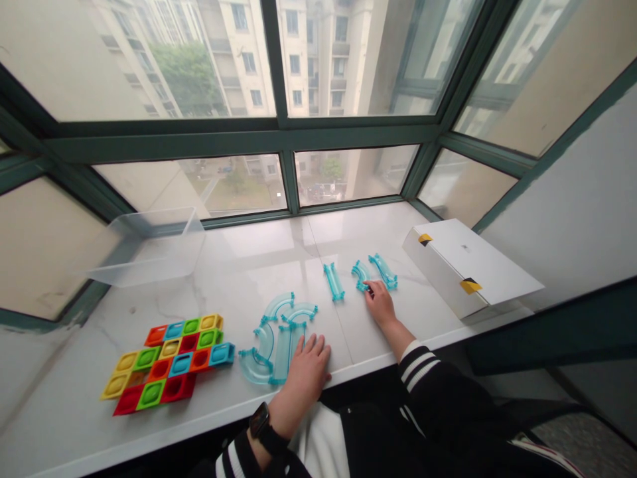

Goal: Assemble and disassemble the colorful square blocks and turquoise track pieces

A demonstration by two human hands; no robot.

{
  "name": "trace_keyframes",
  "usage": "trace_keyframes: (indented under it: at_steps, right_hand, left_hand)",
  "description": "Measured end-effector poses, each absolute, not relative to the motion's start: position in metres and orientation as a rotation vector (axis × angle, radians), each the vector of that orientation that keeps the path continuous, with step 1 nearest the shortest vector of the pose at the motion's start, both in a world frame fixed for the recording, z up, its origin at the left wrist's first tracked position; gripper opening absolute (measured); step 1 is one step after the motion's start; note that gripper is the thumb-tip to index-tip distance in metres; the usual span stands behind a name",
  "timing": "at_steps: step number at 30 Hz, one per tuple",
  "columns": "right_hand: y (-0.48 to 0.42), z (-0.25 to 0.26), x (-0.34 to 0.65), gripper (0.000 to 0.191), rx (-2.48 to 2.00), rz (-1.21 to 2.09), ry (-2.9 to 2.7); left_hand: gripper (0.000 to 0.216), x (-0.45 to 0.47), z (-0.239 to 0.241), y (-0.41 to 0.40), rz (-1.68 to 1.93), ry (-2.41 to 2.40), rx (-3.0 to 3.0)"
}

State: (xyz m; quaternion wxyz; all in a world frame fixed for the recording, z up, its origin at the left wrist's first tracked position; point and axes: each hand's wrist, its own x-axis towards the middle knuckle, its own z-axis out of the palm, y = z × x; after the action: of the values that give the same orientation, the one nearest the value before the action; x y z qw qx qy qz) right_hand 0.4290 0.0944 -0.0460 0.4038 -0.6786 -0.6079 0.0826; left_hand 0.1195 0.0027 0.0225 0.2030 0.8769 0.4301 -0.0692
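Observation:
My left hand [306, 378], with a black smartwatch [261, 428] on its wrist, lies flat with spread fingers on a group of transparent turquoise curved marble-run track pieces [273, 342]. My right hand [379, 303] stretches farther along the white marble sill [233, 299], its fingertips at the end of a small curved track piece [361, 275]. Just beyond that piece is another turquoise track piece [383, 271]. A straight turquoise track piece [334, 281] stands apart, left of my right hand.
Left of the tracks lies a multicoloured block of plastic tiles [166, 362]. A transparent plastic tub [146, 247] stands at the far left, and a white cardboard box with yellow-black tape [470, 265] at the right. A green-framed window [286, 129] bounds the sill's far side.

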Motion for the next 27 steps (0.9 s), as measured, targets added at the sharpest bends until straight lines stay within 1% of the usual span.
trace_keyframes:
  at_steps: [10, 17, 27]
  right_hand:
    - [0.094, -0.05, 0.428, 0.032, -1.703, 0.193, -1.498]
    - [0.093, -0.051, 0.428, 0.039, -1.699, 0.165, -1.495]
    - [0.095, -0.057, 0.427, 0.045, -1.724, 0.174, -1.402]
  left_hand:
    - [0.063, 0.118, 0.019, 0.002, -0.167, 1.208, 2.448]
    - [0.066, 0.118, 0.012, 0.002, -0.165, 1.202, 2.45]
    - [0.066, 0.118, 0.017, 0.002, -0.15, 1.197, 2.437]
